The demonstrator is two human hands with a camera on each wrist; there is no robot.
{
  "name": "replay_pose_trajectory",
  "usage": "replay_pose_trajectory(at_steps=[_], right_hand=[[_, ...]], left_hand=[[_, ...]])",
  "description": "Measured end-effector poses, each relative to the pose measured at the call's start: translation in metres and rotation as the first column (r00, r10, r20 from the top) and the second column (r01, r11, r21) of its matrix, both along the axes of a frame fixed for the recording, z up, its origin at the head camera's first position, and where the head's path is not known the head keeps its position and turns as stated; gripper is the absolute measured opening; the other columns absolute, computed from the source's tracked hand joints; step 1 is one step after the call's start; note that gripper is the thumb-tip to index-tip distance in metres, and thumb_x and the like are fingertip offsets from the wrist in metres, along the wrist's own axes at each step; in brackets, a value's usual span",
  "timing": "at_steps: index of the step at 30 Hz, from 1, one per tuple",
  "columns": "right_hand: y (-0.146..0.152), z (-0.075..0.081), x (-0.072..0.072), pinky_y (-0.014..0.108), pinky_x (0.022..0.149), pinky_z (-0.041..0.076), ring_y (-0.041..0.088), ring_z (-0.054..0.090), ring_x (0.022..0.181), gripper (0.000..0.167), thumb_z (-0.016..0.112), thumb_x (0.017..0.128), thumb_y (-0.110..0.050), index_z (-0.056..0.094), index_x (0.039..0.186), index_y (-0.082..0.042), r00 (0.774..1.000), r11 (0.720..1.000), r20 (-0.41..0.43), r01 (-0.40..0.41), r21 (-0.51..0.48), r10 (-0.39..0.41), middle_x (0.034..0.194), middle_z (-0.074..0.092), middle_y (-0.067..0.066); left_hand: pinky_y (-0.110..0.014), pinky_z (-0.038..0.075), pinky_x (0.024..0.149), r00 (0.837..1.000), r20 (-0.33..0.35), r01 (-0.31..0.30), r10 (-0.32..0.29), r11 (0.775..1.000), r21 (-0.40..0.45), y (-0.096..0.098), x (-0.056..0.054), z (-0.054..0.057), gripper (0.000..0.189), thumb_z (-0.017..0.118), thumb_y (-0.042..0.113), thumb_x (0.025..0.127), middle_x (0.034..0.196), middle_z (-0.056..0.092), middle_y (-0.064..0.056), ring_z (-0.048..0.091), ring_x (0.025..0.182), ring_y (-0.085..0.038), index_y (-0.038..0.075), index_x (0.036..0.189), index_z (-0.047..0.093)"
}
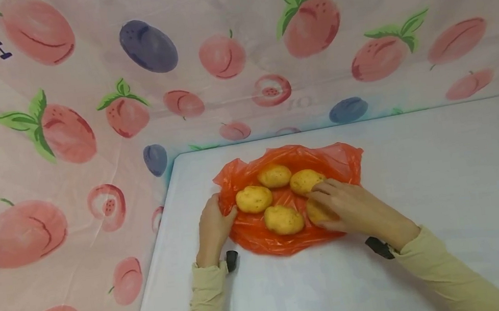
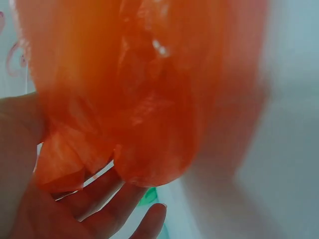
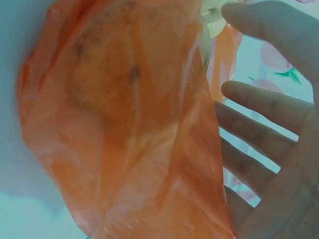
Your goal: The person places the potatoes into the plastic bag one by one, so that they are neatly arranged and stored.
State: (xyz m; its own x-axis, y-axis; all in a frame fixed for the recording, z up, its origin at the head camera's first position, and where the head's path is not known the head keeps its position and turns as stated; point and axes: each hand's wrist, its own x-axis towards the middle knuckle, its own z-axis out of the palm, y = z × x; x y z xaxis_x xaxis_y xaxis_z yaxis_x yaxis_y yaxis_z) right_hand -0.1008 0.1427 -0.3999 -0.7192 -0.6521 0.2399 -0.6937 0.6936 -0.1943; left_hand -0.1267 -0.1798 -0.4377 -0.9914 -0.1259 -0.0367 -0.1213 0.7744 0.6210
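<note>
An orange-red plastic bag (image 1: 297, 152) lies spread on the table, with several potatoes (image 1: 284, 220) in its opening. My left hand (image 1: 213, 226) holds the bag's left edge, thumb on the inner side and fingers outside. In the left wrist view those fingers (image 2: 107, 209) pass behind the plastic. At the right side, my right hand (image 1: 353, 210) reaches over the front right potato (image 1: 318, 212) and partly covers it. Its fingers (image 3: 264, 107) look spread and fairly straight in the right wrist view, at the bag's edge, and the thumb is by a potato.
The white table (image 1: 455, 178) extends to the right and front of the bag. Behind and to the left hangs a pink cloth (image 1: 104, 54) printed with fruit. A black strap piece (image 1: 232, 261) shows at the left wrist and another black piece (image 1: 379, 247) at the right.
</note>
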Motion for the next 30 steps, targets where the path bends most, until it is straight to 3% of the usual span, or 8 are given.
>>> replay_pose_trajectory(at_steps=[8, 14, 20, 26, 30], right_hand=[[0.006, 0.001, 0.003, 0.044, 0.088, 0.057, 0.028, 0.061, 0.109, 0.050, 0.082, 0.081, -0.032, 0.066, 0.121, -0.005, 0.996, 0.999, -0.086, -0.010, -0.048, 0.005, 0.117, 0.065, 0.009], [0.004, 0.004, 0.007, 0.045, 0.089, 0.057, 0.031, 0.060, 0.112, 0.061, 0.083, 0.080, -0.034, 0.062, 0.127, -0.001, 0.997, 0.999, -0.072, 0.018, -0.029, -0.020, 0.122, 0.063, 0.014], [0.006, 0.013, 0.009, 0.048, 0.094, 0.055, 0.032, 0.058, 0.117, 0.065, 0.083, 0.079, -0.032, 0.059, 0.132, -0.001, 0.997, 0.998, -0.064, 0.047, -0.046, -0.050, 0.127, 0.061, 0.016], [0.009, 0.022, 0.010, 0.051, 0.098, 0.052, 0.035, 0.054, 0.121, 0.068, 0.084, 0.079, -0.030, 0.057, 0.134, 0.001, 0.993, 0.996, -0.099, 0.062, -0.067, -0.068, 0.130, 0.058, 0.018], [0.012, 0.026, 0.010, 0.053, 0.099, 0.050, 0.037, 0.052, 0.124, 0.070, 0.083, 0.080, -0.031, 0.055, 0.135, 0.002, 0.989, 0.995, -0.118, 0.076, -0.071, -0.084, 0.133, 0.055, 0.020]], left_hand=[[-0.050, 0.046, 0.106, 1.000, -0.021, 0.012, -0.013, 0.998, -0.063, 0.001, 0.000, 0.015, 0.057, 0.070, 0.028, 0.093, 0.134, 0.054, -0.016, 0.053, 0.118, -0.033, 0.003, 0.139, 0.048], [-0.050, 0.044, 0.109, 1.000, -0.019, 0.002, -0.003, 0.997, -0.077, 0.000, 0.005, 0.022, 0.063, 0.071, 0.031, 0.092, 0.140, 0.049, -0.016, 0.049, 0.122, -0.033, 0.003, 0.142, 0.044], [-0.051, 0.041, 0.108, 0.993, -0.117, 0.020, -0.032, 0.994, -0.105, 0.000, 0.011, 0.032, 0.066, 0.072, 0.031, 0.090, 0.140, 0.046, -0.018, 0.043, 0.124, -0.035, 0.001, 0.142, 0.043], [-0.053, 0.040, 0.109, 0.987, -0.153, 0.024, -0.037, 0.996, -0.087, -0.001, 0.017, 0.042, 0.067, 0.072, 0.035, 0.090, 0.142, 0.045, -0.016, 0.042, 0.127, -0.034, 0.005, 0.143, 0.043], [-0.054, 0.038, 0.110, 0.975, -0.218, 0.028, -0.044, 0.997, -0.074, -0.002, 0.019, 0.048, 0.065, 0.074, 0.034, 0.089, 0.142, 0.047, -0.017, 0.044, 0.128, -0.035, 0.005, 0.141, 0.047]])
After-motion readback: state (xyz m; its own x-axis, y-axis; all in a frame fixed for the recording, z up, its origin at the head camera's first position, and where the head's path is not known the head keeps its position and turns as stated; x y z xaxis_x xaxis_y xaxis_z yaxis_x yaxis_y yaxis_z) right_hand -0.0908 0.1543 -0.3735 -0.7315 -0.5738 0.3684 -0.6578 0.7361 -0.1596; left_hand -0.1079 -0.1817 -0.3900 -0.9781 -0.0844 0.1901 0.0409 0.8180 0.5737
